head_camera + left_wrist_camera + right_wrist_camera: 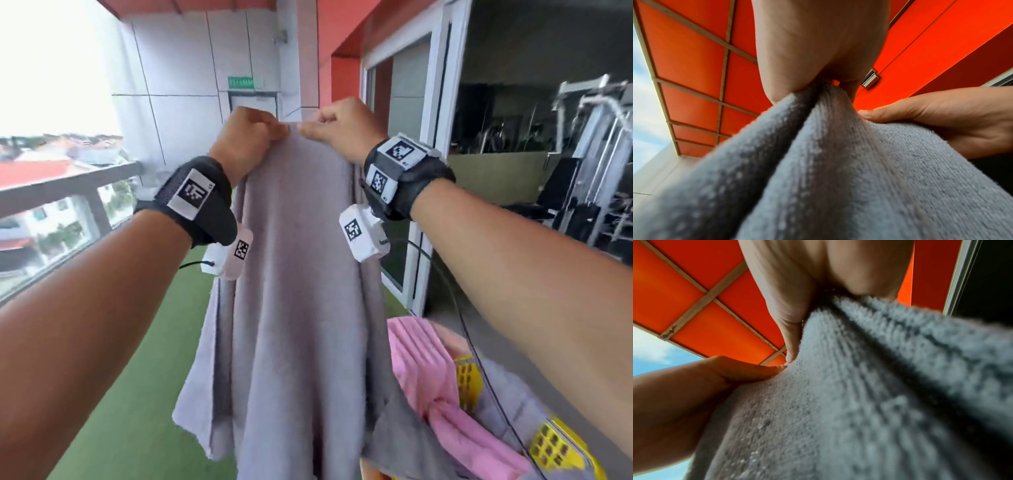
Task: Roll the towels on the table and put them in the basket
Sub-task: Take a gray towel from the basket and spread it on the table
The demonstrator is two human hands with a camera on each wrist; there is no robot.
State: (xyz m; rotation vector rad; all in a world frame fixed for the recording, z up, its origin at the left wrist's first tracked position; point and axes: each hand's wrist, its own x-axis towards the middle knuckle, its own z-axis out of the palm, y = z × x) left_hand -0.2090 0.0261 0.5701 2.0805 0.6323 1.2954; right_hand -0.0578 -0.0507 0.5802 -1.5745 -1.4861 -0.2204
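A grey towel (pixel 294 308) hangs lengthwise in the air in front of me, held up high by its top edge. My left hand (pixel 253 132) pinches that edge on the left and my right hand (pixel 334 125) pinches it on the right, thumbs nearly touching. The left wrist view shows the grey towel (pixel 838 178) bunched under my left hand (pixel 818 65), with my right hand (pixel 941 120) beside it. From the right wrist the towel (pixel 859 394) fills the view below my right hand (pixel 797 305). A pink towel (pixel 431 377) and another grey towel (pixel 507 404) lie over a yellow basket (pixel 555 445) at lower right.
A railing with glass panels (pixel 68 212) runs along the left over green turf (pixel 147 394). A white-framed sliding door (pixel 421 171) stands on the right, with gym machines (pixel 589 154) behind it. An orange ceiling (pixel 694 65) is overhead.
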